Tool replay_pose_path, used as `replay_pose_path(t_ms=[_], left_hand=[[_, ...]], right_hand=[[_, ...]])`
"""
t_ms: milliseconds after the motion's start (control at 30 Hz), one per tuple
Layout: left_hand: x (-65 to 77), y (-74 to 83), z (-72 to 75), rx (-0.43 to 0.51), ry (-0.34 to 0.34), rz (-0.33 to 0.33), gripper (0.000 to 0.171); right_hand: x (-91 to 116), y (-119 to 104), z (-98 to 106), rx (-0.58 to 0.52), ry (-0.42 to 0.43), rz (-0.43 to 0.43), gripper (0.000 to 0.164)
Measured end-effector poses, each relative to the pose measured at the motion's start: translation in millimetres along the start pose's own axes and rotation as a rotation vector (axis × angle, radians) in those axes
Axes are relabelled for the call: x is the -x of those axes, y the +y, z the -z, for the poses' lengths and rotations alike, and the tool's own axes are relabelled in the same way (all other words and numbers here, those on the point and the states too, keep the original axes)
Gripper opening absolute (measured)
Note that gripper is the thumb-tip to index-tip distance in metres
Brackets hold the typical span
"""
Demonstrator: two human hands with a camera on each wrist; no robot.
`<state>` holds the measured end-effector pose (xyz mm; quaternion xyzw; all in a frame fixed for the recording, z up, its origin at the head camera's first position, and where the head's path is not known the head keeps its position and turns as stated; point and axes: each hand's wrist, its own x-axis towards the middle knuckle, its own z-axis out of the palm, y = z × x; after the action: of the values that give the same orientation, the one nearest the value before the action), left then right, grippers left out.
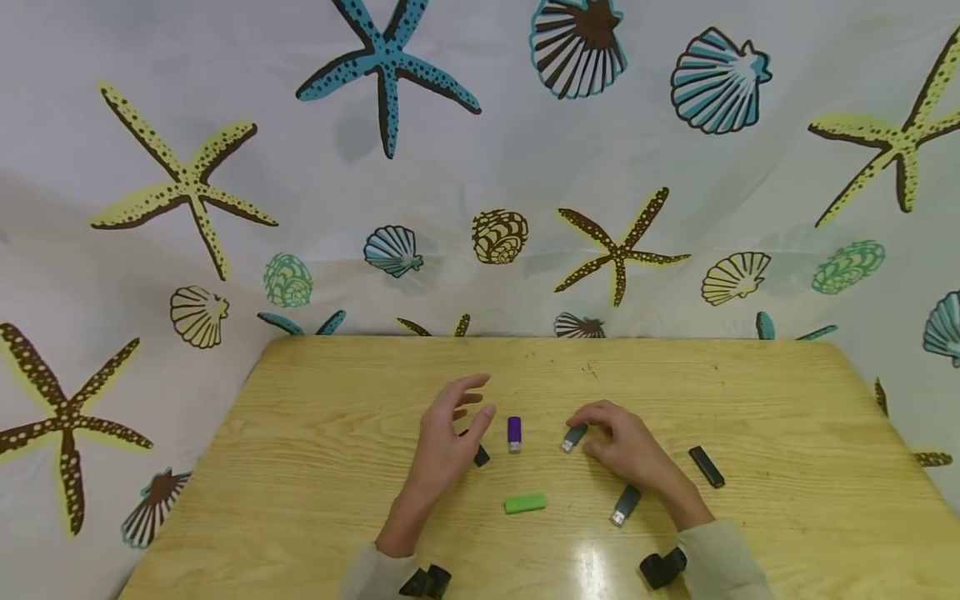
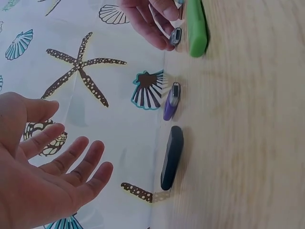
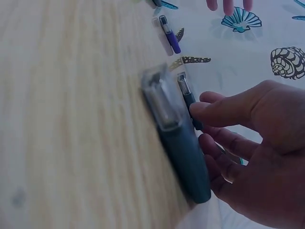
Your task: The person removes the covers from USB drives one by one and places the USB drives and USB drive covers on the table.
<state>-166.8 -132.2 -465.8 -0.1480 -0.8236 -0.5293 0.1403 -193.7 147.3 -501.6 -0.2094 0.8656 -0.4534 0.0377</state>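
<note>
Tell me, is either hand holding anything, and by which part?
The right hand pinches a grey USB stick by its body, metal plug end free. The left hand holds nothing, fingers spread.

Bright and even from above in the head view, glare on the desk point(image 1: 592, 558) near edge, wide-angle bending at edges. Right wrist view dim, blurred close up.

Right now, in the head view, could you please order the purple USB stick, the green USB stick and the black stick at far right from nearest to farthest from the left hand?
1. Purple USB stick: just right of the left hand.
2. Green USB stick: nearer the table's front edge, right of the wrist.
3. Black stick: far right, beyond the right hand.
</note>
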Motion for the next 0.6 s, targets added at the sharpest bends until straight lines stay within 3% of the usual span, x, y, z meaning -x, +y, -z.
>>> replay_pose_path(t_ms=[167,600], left_hand=[[1.0,0.7,-6.4,0.029,-0.013,-0.012,0.038],[-0.5,0.7,-27.2,0.075,-0.067,0.034,0.036]], right_hand=[[-1.3,0.9,-2.2,0.054,-0.008,0.009,0.031],[-0.2,-3.2,1.2,0.139,-0.061,0.001,0.016]])
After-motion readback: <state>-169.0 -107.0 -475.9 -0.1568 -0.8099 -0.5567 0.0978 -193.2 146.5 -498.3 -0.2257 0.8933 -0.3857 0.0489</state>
